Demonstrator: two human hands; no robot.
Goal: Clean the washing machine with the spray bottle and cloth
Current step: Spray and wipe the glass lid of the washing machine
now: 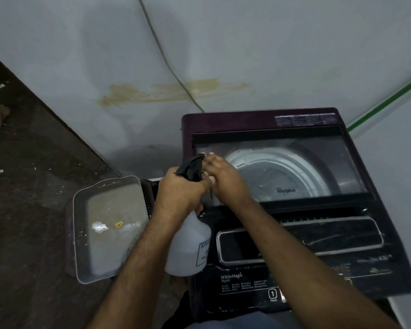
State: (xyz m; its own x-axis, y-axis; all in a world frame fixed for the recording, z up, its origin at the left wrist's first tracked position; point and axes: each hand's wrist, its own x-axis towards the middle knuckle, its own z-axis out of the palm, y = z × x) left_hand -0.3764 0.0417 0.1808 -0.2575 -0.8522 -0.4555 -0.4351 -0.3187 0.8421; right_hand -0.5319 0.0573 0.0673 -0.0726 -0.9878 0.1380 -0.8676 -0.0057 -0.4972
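- In a dim corner, pale stained wall (pixel 199 55) behind, dark gritty floor (pixel 29 186) to your left; a cable (pixel 169 67) and a green line (pixel 387 103) run down the wall to the machine.
- Washing machine (pixel 294 269) sits right in front of you, top-loader, dark purple body, glass lid (pixel 294 172) closed, drum visible through it; control panel nearest you.
- Clear plastic tub (pixel 109 229) stands on the floor just left of the machine, bits of debris inside.
- Spray bottle (pixel 190 245) hangs over the machine's front-left corner, long axis tilted, base toward you, black head (pixel 191 168) pointing away and right across the lid.
- Your left hand (pixel 178 193) is wrapped round the bottle neck below the head.
- Your right hand (pixel 223 179) is at the nozzle, touching it, fingers on the tip; can't tell if they pinch it or just rest. Probably adjusting the nozzle.
- Key relation: nozzle is just above the lid's left edge, glass lies ahead and right of both hands.
- Cloth: not in view.
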